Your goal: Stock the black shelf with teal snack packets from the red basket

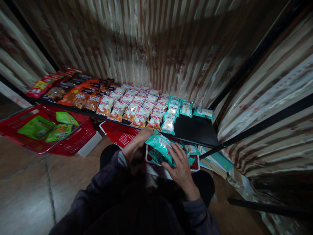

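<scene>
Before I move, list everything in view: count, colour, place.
Shelf: one, black, ahead.
Red packets: several, red, shelf's left end.
Dark packets: count unclear, brown, beside these.
Orange packets: several, orange, shelf's left.
White packets: many, white, mid-shelf.
Near basket: one, red, centre.
Teal packets: at least four, teal, shelf's right; more in near basket.
Held packet: one, teal, above near basket.
Left basket: one, red, left.
Green packets: three visible, green, in left basket.
Third basket: one, red, below shelf.
Box: one, white, beside left basket.
Sheets: several, teal-tan, right, on floor.
Poles: several, black, both sides.
Curtain: count unclear, brownish, behind shelf.
Sleeves: two, dark, centre.
Left hand: one, bare, at held packet.
Right hand: one, bare, on held packet.
</scene>
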The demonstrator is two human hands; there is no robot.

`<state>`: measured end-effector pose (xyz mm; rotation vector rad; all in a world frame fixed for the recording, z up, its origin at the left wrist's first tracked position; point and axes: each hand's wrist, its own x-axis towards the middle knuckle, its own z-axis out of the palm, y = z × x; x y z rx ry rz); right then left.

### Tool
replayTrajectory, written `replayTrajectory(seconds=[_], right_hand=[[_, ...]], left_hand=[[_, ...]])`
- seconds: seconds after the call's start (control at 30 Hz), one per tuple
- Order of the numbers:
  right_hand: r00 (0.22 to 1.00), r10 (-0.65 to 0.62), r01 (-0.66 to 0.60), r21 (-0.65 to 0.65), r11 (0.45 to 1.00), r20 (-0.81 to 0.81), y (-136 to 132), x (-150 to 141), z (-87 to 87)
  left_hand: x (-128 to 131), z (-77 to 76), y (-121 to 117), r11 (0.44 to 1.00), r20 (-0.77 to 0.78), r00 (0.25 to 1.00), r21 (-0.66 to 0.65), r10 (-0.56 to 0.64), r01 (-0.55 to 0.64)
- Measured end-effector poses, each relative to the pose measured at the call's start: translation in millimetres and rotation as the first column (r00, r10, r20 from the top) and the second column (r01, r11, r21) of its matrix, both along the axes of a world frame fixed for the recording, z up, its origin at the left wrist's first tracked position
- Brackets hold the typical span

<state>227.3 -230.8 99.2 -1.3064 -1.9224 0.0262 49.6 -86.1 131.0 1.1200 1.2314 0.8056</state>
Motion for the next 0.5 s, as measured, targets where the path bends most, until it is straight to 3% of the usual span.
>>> replayTrajectory(seconds=[0.17, 0.37, 0.43, 0.5], right_hand=[[0.995, -0.082, 0.086, -0.068, 0.994, 0.048, 0.7, -6.4, -9.4], [0.974, -0.142, 0.136, -0.048, 0.990, -0.175, 4.3, -5.8, -12.6], [0.922, -0.204, 0.171, -0.126, 0.977, -0.329, 4.6, -5.7, -9.7], [0.805, -0.317, 0.203, -0.269, 0.941, -0.501, 5.1, -6.4, -6.9]], left_hand=[[0.1, 3.2, 1.6, 1.000, 0.044, 0.999, 0.004, -0.015, 0.015], [3.8, 17.4, -3.7, 0.992, 0.115, 0.989, -0.073, -0.097, 0.106], [4.8, 19.9, -4.6, 0.989, 0.136, 0.985, -0.089, -0.106, 0.119], [6.1, 19.4, -5.6, 0.988, 0.164, 0.982, -0.101, -0.097, 0.114]])
